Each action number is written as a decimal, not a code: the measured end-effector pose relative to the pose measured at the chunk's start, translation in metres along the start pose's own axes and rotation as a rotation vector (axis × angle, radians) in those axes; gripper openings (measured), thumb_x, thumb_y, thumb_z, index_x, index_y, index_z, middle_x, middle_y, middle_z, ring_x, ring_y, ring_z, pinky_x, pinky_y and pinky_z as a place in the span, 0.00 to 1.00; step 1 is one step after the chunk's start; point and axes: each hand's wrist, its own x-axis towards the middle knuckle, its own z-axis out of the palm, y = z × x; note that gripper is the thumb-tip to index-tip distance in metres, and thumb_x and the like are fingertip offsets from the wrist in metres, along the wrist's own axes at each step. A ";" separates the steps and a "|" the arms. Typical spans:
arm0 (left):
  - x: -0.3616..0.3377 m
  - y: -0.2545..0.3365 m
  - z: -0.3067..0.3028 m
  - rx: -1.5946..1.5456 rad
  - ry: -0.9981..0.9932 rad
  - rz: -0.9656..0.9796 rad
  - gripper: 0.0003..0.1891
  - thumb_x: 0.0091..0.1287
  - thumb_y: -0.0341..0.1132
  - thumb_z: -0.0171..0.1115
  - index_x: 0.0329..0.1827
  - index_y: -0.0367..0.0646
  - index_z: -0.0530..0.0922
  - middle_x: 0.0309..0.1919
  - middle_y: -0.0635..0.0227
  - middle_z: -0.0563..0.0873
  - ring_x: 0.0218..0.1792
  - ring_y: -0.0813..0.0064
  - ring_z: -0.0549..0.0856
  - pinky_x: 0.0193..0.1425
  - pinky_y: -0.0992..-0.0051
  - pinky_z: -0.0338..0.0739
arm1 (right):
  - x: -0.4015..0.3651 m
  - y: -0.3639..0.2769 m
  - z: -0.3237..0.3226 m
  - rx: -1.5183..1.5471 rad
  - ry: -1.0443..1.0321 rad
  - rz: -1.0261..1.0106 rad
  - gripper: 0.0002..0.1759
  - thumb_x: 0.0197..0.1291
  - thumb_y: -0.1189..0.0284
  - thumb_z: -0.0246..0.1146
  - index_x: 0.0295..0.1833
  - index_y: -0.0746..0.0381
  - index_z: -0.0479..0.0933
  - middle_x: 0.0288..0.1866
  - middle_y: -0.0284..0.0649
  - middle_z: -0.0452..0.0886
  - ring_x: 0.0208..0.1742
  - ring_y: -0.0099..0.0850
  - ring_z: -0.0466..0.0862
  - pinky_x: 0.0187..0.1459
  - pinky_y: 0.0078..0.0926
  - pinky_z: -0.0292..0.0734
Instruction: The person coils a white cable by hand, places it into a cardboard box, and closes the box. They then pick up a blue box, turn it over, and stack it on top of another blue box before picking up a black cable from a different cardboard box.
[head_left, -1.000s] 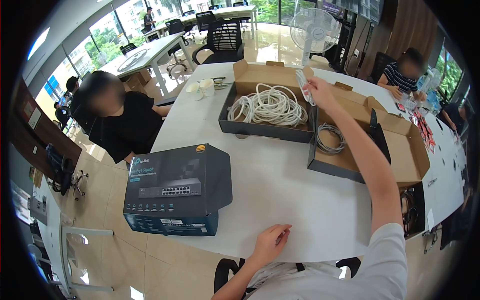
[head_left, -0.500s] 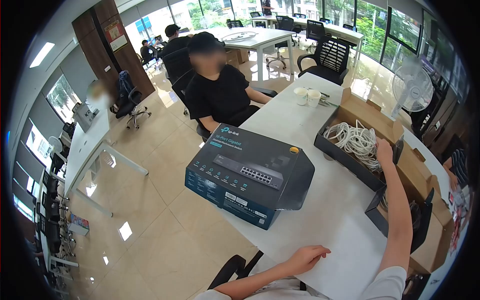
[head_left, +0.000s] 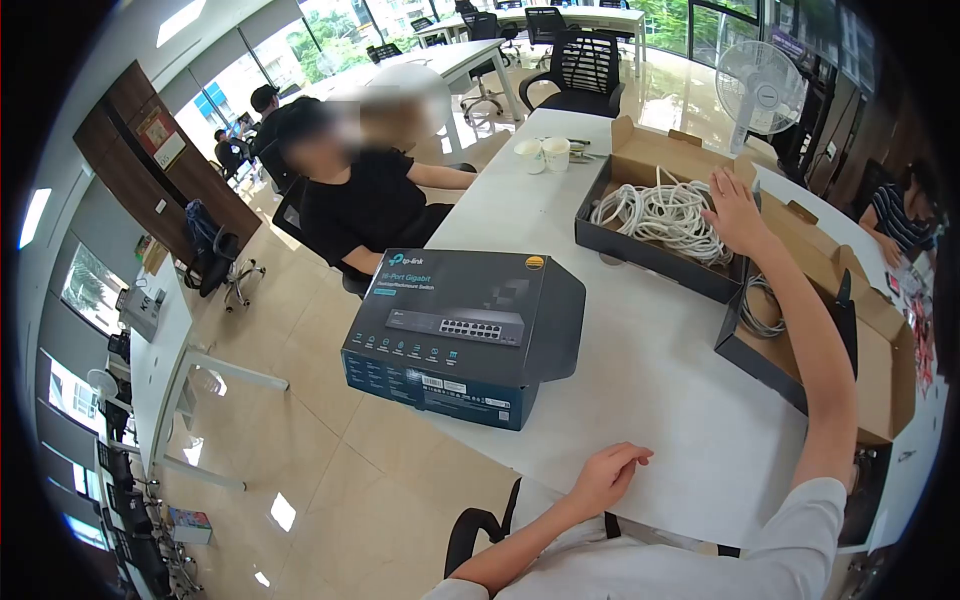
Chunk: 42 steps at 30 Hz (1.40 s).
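Note:
My right hand (head_left: 736, 212) reaches over an open dark cardboard box (head_left: 650, 252), with its fingers stretched out near the box's right side. Nothing shows in its grip, and the cables lie just left of its fingertips. A tangled pile of white cables (head_left: 655, 217) fills the box. Near the front edge of the table, my left hand (head_left: 608, 475) rests with loosely bent fingers and holds nothing. A second open box (head_left: 765, 365), nearer to me, has a coil of grey cable (head_left: 762, 305) in it, partly behind my right forearm.
A closed tp-link switch box (head_left: 450, 330) stands at the left edge of the white table (head_left: 640, 400). Two paper cups (head_left: 543, 155) are at the far end. A person (head_left: 365, 200) sits across on the left; a fan (head_left: 760, 90) stands behind the boxes.
My right hand has let go of the white cables and lifted, its fingers now straight. The view has shifted, showing more of the grey coil. My left hand stays by the table edge.

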 end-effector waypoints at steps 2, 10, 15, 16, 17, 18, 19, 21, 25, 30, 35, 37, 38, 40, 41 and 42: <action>-0.010 -0.004 -0.004 -0.041 0.055 0.019 0.16 0.62 0.15 0.55 0.49 0.38 0.82 0.38 0.61 0.86 0.38 0.65 0.86 0.40 0.71 0.79 | -0.011 -0.014 -0.030 0.045 -0.079 -0.033 0.37 0.70 0.56 0.58 0.73 0.72 0.61 0.76 0.55 0.60 0.80 0.48 0.55 0.77 0.52 0.52; -0.059 0.005 -0.132 0.577 0.849 0.371 0.07 0.73 0.26 0.52 0.38 0.39 0.79 0.34 0.64 0.82 0.38 0.70 0.81 0.42 0.70 0.74 | -0.046 -0.096 -0.109 0.209 -0.765 -0.252 0.30 0.69 0.51 0.58 0.50 0.72 0.79 0.55 0.57 0.80 0.61 0.52 0.78 0.61 0.45 0.74; -0.067 0.029 -0.271 0.543 1.411 0.132 0.16 0.75 0.35 0.51 0.61 0.37 0.73 0.58 0.60 0.76 0.60 0.67 0.73 0.64 0.67 0.66 | -0.070 -0.166 -0.142 0.442 -0.967 -0.511 0.37 0.73 0.46 0.51 0.62 0.74 0.73 0.56 0.61 0.80 0.60 0.53 0.79 0.61 0.45 0.75; -0.065 0.032 -0.296 0.446 1.412 0.020 0.19 0.76 0.39 0.48 0.64 0.38 0.71 0.62 0.61 0.74 0.63 0.67 0.71 0.68 0.66 0.63 | -0.081 -0.182 -0.128 0.581 -0.855 -0.505 0.40 0.73 0.44 0.50 0.66 0.74 0.68 0.62 0.62 0.75 0.65 0.54 0.76 0.64 0.44 0.72; -0.066 0.026 -0.320 0.342 1.405 -0.083 0.22 0.77 0.42 0.46 0.68 0.38 0.70 0.66 0.61 0.73 0.67 0.68 0.69 0.71 0.65 0.61 | -0.095 -0.197 -0.105 0.716 -0.737 -0.488 0.44 0.72 0.43 0.49 0.71 0.75 0.63 0.67 0.64 0.70 0.69 0.54 0.72 0.68 0.44 0.69; -0.071 0.011 -0.344 0.278 1.339 -0.113 0.24 0.77 0.45 0.45 0.69 0.39 0.69 0.67 0.61 0.72 0.68 0.69 0.69 0.71 0.65 0.61 | -0.106 -0.209 -0.087 0.845 -0.613 -0.460 0.47 0.72 0.41 0.48 0.75 0.76 0.57 0.72 0.66 0.65 0.73 0.54 0.69 0.72 0.43 0.66; -0.070 -0.011 -0.368 0.212 1.265 -0.139 0.26 0.77 0.47 0.44 0.70 0.39 0.69 0.68 0.61 0.72 0.69 0.70 0.68 0.72 0.65 0.60 | -0.114 -0.221 -0.080 0.895 -0.638 -0.422 0.50 0.72 0.40 0.48 0.76 0.77 0.52 0.75 0.68 0.58 0.76 0.55 0.64 0.74 0.42 0.62; -0.062 -0.039 -0.393 0.070 1.061 -0.167 0.29 0.77 0.51 0.43 0.73 0.41 0.67 0.69 0.62 0.73 0.70 0.70 0.69 0.73 0.66 0.60 | -0.124 -0.247 -0.072 1.001 -0.686 -0.325 0.56 0.71 0.38 0.46 0.78 0.79 0.40 0.80 0.71 0.45 0.81 0.56 0.54 0.78 0.40 0.54; -0.056 -0.044 -0.382 -0.014 0.835 -0.240 0.31 0.77 0.56 0.42 0.74 0.44 0.67 0.67 0.64 0.77 0.69 0.69 0.73 0.73 0.67 0.60 | -0.137 -0.273 -0.057 0.992 -0.636 -0.174 0.57 0.70 0.36 0.46 0.78 0.79 0.43 0.79 0.73 0.42 0.82 0.58 0.49 0.79 0.40 0.51; -0.075 0.001 -0.328 -0.037 0.832 -0.109 0.33 0.77 0.57 0.41 0.70 0.39 0.72 0.61 0.63 0.81 0.63 0.72 0.77 0.69 0.68 0.64 | -0.123 -0.251 -0.042 1.372 -0.451 -0.111 0.55 0.70 0.34 0.44 0.77 0.78 0.51 0.79 0.65 0.54 0.80 0.51 0.57 0.77 0.39 0.54; -0.069 0.039 -0.299 -0.018 0.820 0.212 0.34 0.77 0.57 0.41 0.69 0.34 0.73 0.64 0.60 0.80 0.67 0.68 0.75 0.71 0.64 0.63 | -0.091 -0.200 -0.094 1.483 -0.416 0.190 0.56 0.66 0.27 0.37 0.75 0.70 0.62 0.74 0.53 0.68 0.73 0.42 0.70 0.73 0.36 0.61; -0.060 0.047 -0.311 -0.074 0.741 0.341 0.34 0.78 0.55 0.39 0.71 0.33 0.70 0.68 0.57 0.77 0.71 0.63 0.71 0.77 0.60 0.57 | -0.076 -0.182 -0.113 1.545 -0.418 0.295 0.58 0.64 0.26 0.30 0.77 0.67 0.61 0.74 0.52 0.69 0.74 0.41 0.69 0.73 0.38 0.61; -0.051 0.056 -0.312 -0.105 0.749 0.350 0.34 0.78 0.55 0.39 0.72 0.33 0.68 0.69 0.57 0.75 0.71 0.63 0.70 0.77 0.60 0.56 | -0.066 -0.173 -0.118 1.583 -0.451 0.323 0.58 0.64 0.26 0.26 0.77 0.65 0.61 0.74 0.50 0.69 0.75 0.39 0.69 0.74 0.40 0.61; -0.031 0.085 -0.307 -0.170 0.742 0.380 0.35 0.78 0.56 0.39 0.75 0.34 0.65 0.73 0.57 0.71 0.73 0.63 0.69 0.78 0.59 0.55 | -0.053 -0.167 -0.138 1.653 -0.465 0.242 0.59 0.64 0.25 0.24 0.77 0.65 0.62 0.73 0.51 0.70 0.75 0.41 0.69 0.74 0.40 0.60; -0.022 0.092 -0.307 -0.180 0.731 0.373 0.35 0.78 0.56 0.39 0.75 0.35 0.63 0.73 0.58 0.69 0.73 0.64 0.68 0.78 0.59 0.55 | -0.050 -0.164 -0.144 1.689 -0.466 0.207 0.59 0.63 0.25 0.22 0.77 0.65 0.62 0.73 0.52 0.71 0.75 0.42 0.69 0.74 0.40 0.60; -0.014 0.098 -0.306 -0.190 0.717 0.363 0.35 0.78 0.56 0.39 0.76 0.36 0.62 0.74 0.59 0.68 0.73 0.64 0.67 0.78 0.59 0.55 | -0.049 -0.165 -0.145 1.669 -0.446 0.199 0.59 0.64 0.26 0.22 0.77 0.65 0.62 0.73 0.52 0.71 0.75 0.42 0.69 0.73 0.40 0.60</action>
